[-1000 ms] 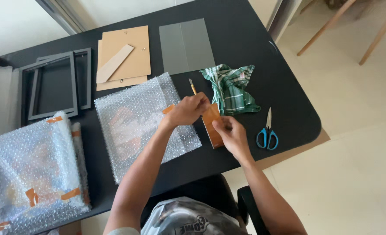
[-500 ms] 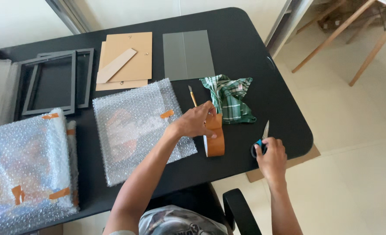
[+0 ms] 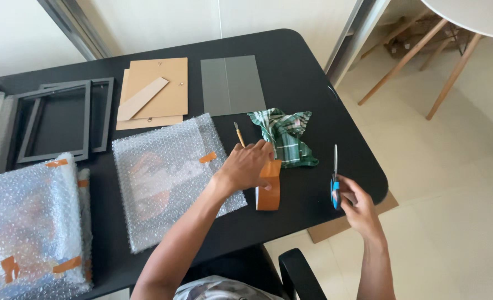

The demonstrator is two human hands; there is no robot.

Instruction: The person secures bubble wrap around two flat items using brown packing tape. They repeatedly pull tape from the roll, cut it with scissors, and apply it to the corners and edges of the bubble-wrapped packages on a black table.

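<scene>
Nearest, at about five o'clock, the right hand (image 3: 359, 206) closes its fingers around the blue handles of a pair of steel-bladed scissors (image 3: 334, 182), blades pointing up toward twelve. Half a second ago that hand was only reaching the scissors flat on the table edge; now they are gripped and raised off it. Just left, near the centre, the left hand (image 3: 246, 166) presses down on a brown roll of packing tape (image 3: 269, 189) standing on its edge on the black rounded table (image 3: 291, 61), fingers curled over its top; it has kept that hold. At nine o'clock of the roll lies a flat parcel wrapped in clear bubble wrap (image 3: 171, 180), taped with orange strips, touching the left forearm. At eight o'clock sits a bulkier bubble-wrapped bundle (image 3: 30, 222). Beyond the hand lie a thin wooden-handled tool (image 3: 238, 133) and a crumpled green checked cloth (image 3: 285, 136). Farther, toward twelve, a grey glass pane (image 3: 232, 85), tan backing boards (image 3: 155, 91) and, at ten o'clock, dark grey picture frames (image 3: 60, 119).
</scene>
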